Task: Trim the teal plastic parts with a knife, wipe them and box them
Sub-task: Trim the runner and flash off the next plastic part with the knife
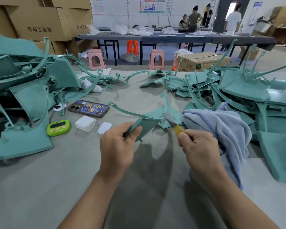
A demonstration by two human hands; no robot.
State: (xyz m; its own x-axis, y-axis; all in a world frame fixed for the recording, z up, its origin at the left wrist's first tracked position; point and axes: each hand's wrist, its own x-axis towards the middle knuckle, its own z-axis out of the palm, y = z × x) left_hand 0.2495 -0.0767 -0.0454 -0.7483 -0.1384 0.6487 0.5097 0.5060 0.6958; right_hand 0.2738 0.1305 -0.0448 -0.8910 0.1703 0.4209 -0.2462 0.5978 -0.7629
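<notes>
Gripping a teal part (144, 124) in my left hand (118, 146), my right hand (200, 146) clasps the knife (173, 123), blade pointing to 11 o'clock; cloth (221, 129) at 3 o'clock.

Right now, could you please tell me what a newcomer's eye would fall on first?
A left heap and a right heap of teal plastic parts dominate the table. At centre, the left hand grips one teal part while the right hand holds a yellow-handled knife by its edge. A bluish cloth lies to their right.
</notes>
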